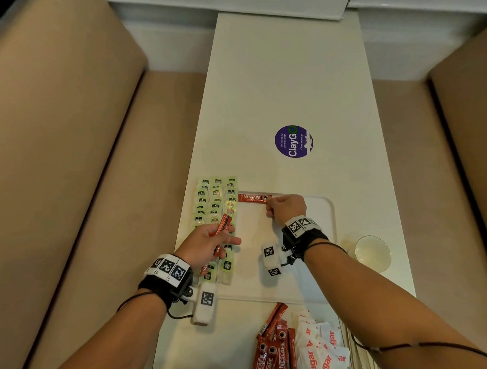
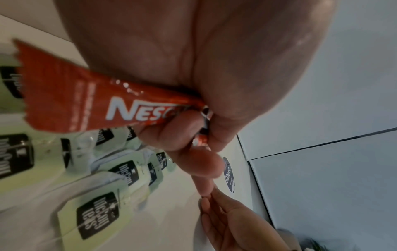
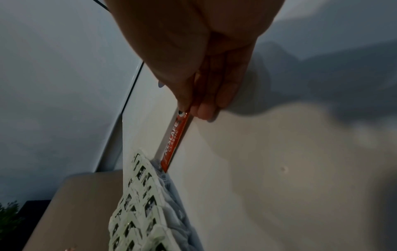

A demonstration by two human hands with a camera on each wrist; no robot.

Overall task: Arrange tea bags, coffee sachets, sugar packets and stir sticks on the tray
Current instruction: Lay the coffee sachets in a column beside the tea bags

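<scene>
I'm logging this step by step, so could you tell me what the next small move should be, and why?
Probably the right hand lets go of the coffee sachet it pinches, since that sachet already lies flat along the tray's far edge beside the tea bags. The left hand holds another sachet to follow.

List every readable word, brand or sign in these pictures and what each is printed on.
"NESCAFE CLASSIC": coffee sachet on the tray, pinched by the right hand.
"NESC", rest covered: sachet in the left hand.
"NESCAFE": loose sachets.
"Sugar": sugar packets.
"ClayGo": round purple sticker; its small print is unreadable.
Tea bags: black labels too blurred to read surely.
</scene>
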